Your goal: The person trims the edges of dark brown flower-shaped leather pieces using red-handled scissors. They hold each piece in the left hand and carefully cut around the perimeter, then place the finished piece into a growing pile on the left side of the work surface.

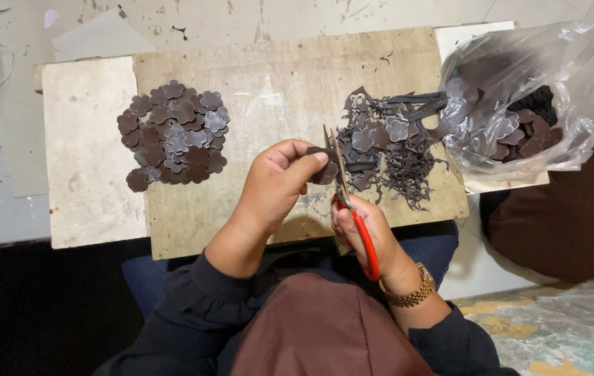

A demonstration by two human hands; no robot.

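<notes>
Cutting a dark flower shape with red-handled scissors (353,202)

The left hand (276,184) is pinching the small brown piece (323,170) tight in its fingers, just above the wooden worktop (276,76). The right hand (366,233) is gripping the scissors; it is best snipping slowly round each petal, turning the piece and keeping fingertips away from the blades.

Soft, even light; the bag (520,104) at two o'clock glares. Dim, deep shadow at seven o'clock. Sharp throughout, no blur.
</notes>
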